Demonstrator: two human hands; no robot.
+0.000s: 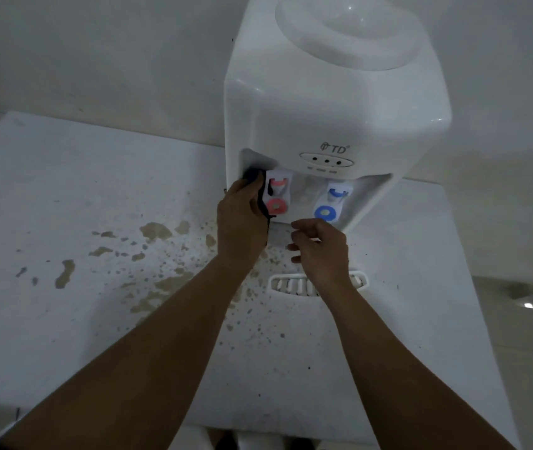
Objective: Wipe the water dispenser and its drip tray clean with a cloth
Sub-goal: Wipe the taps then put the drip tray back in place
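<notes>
A: Two hands in play. Left hand [242, 219] grips the dark crumpled cloth [253, 178] and presses it into the upper left corner of the tap recess on the white plastic countertop water dispenser [330, 102].

B: Right hand?

A: Right hand [318, 246] hovers just below the recess, fingers loosely curled, grasping nothing that I can see. It sits between the taps and the tray.

B: Where's the tray?

A: White slotted plastic drip tray [283, 284] is off the machine, lying flat on the stained white bench [63, 206], nearer the person than the dispenser base. Long axis runs left to right. The right wrist covers its middle.

B: So what does the next wipe turn on?

A: Cloth is hard against the left wall of the recess, touching the white housing of the red-lever hot tap [276, 196]. Everything unwiped in the recess lies to the cloth's right: red tap first, then the back panel, then the blue-lever cold tap [331, 203]. My read: the stroke goes left to right across the recess.

B: And the tray?

A: Right hand is nearer it, almost directly above. Left hand with the cloth has to come down and towards the person to reach it. Likely the right steadies the tray while the left wipes.

B: Risk?

A: Cloth tail hangs beside the red lever; it could snag and press it.
</notes>
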